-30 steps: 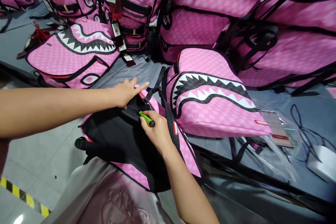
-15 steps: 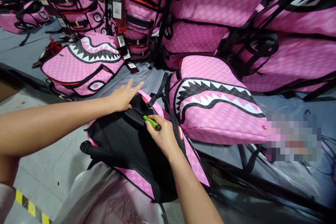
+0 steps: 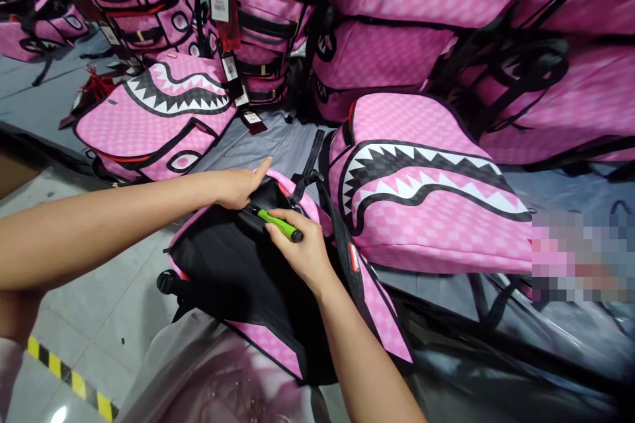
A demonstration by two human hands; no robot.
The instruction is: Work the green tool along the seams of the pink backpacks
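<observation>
The black-backed backpack (image 3: 248,271) rests against the wearer's clothing (image 3: 193,363). Near its top, the right hand (image 3: 303,248) is clamped around a green-handled tool (image 3: 278,223); whether the left hand (image 3: 235,188) grips is unclear. Beyond the backpack, pink bags (image 3: 387,56) lie stacked on the desk (image 3: 248,153).

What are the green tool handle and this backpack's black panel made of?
The green tool handle looks like smooth, slightly glossy plastic, given its even colour. The black panel seems to be matte synthetic fabric, as it reflects little light; exact fibre unclear.
</observation>
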